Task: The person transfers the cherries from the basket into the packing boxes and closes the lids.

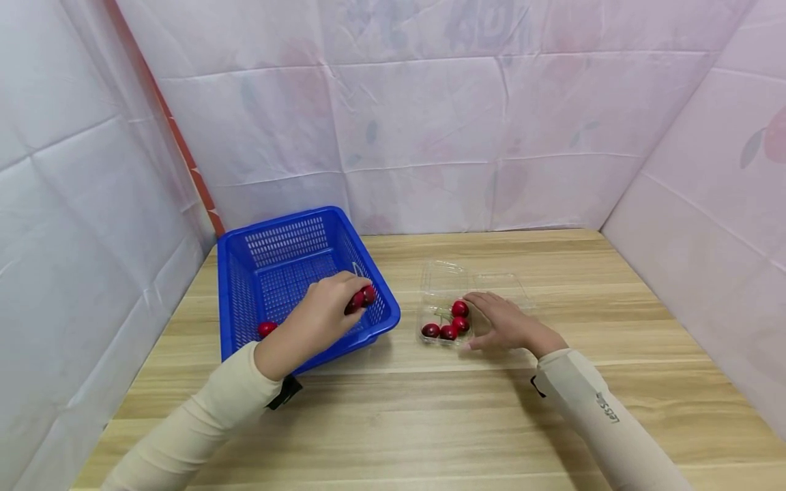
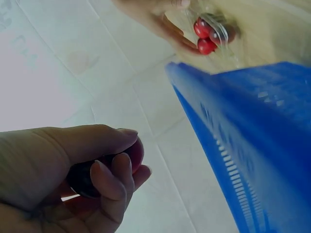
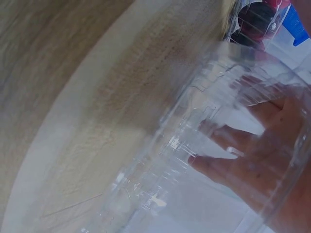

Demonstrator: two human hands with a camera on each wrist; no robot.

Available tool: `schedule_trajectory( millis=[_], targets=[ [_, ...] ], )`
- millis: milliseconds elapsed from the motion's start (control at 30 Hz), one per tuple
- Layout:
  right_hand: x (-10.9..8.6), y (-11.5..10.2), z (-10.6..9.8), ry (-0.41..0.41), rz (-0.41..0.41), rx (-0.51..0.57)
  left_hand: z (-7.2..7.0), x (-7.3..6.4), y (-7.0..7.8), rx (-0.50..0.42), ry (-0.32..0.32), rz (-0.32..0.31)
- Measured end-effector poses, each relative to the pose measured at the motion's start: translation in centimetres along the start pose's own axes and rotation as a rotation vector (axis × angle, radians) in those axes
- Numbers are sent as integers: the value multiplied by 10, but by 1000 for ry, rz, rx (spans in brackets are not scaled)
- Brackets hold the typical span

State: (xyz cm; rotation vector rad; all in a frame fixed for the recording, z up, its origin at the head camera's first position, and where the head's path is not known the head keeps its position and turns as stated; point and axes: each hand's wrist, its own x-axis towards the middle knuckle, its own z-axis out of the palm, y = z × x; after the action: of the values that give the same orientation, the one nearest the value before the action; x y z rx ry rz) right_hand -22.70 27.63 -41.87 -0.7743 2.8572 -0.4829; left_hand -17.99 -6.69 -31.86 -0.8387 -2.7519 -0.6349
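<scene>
In the head view, my left hand (image 1: 324, 315) pinches red cherries (image 1: 368, 294) over the right side of the blue plastic basket (image 1: 228, 300); at least two show. The left wrist view shows thumb and fingers curled round the cherries (image 2: 137, 151), partly hiding them. My right hand (image 1: 505, 325) rests at the right side of a clear plastic box (image 1: 428, 310), thumb near its front and fingers towards its back. Those fingers look fairly straight and spread through clear plastic in the right wrist view. Several cherries (image 1: 448, 332) with green stems lie in the box.
Another red cherry (image 1: 267, 329) lies inside the basket, beside my left forearm. The box's clear lid (image 1: 445, 278) is folded back on the wooden table (image 1: 417, 423). White printed sheeting (image 1: 424, 136) stands behind and on both sides.
</scene>
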Motion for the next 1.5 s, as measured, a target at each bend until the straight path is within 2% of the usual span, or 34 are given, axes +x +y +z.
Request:
schedule_trajectory(
  millis=[200, 600, 767, 933, 1100, 1267, 1500],
  targets=[
    [1, 1, 1, 1, -3, 2, 12, 1, 5, -17, 35, 64],
    [2, 1, 1, -3, 4, 0, 44, 4, 19, -102, 24, 174],
    [1, -1, 1, -14, 13, 6, 59, 3, 28, -90, -7, 221],
    [1, -2, 1, -8, 7, 7, 72, 3, 36, 11, -24, 246],
    [1, -1, 1, -13, 18, 12, 85, 7, 39, 100, 15, 275],
    [1, -1, 1, -7, 19, 19, 96, 10, 41, 156, 37, 275],
    [2, 1, 2, -9, 22, 23, 105, 13, 49, 309, 74, 269]
  ],
)
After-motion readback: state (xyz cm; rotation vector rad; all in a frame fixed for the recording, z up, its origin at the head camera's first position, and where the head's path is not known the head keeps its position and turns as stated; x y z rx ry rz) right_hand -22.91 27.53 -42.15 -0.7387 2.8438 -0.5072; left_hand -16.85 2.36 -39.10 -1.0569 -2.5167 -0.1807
